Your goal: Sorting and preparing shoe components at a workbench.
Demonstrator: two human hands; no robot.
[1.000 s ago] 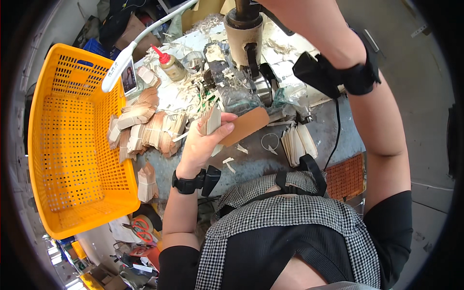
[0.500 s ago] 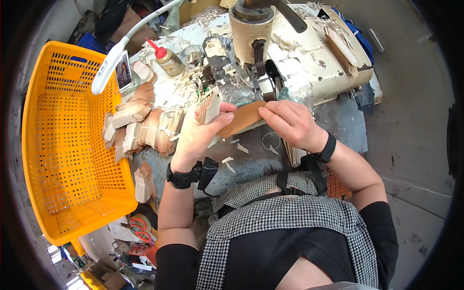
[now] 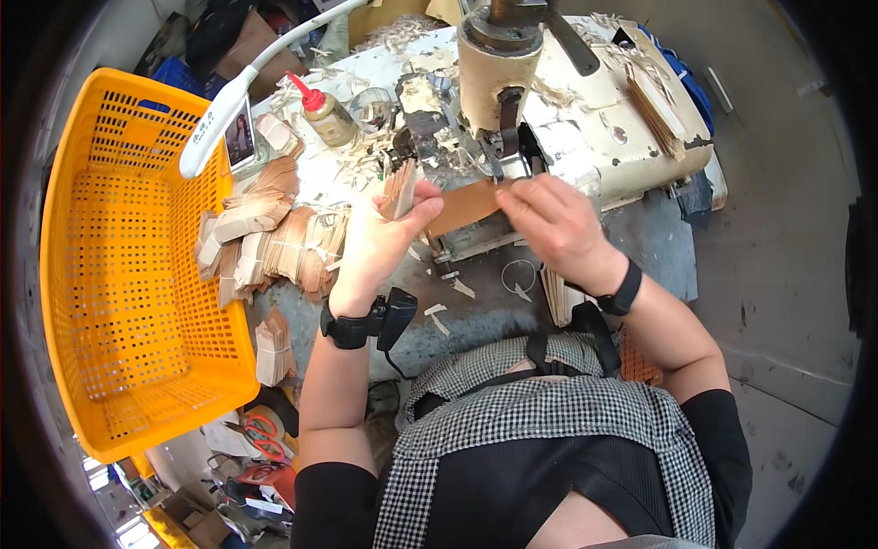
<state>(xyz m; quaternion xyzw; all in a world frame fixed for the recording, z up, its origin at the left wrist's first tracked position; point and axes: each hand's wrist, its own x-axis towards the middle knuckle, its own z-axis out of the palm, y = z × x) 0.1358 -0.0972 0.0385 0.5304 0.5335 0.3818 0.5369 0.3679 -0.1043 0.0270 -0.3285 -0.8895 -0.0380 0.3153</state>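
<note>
Here, at 6 o'clock from a machine (image 3: 498,82), the left hand (image 3: 373,240) clamps its fingers on a stack (image 3: 399,188) and the 8 o'clock end of a brown strip (image 3: 466,209); the right hand (image 3: 562,229), fingers together, pinches its 2 o'clock end.

Bright, whitish light washes the white worktop (image 3: 361,75) — glare swallows detail in patches — while the grey surface (image 3: 786,274) at right sits dimmer. The left hand (image 3: 375,238) and right hand (image 3: 564,229) look reasonably sharp; fisheye curvature bows the orange crate (image 3: 137,293), black vignetting rings the edges, with blown-out spots lower left
</note>
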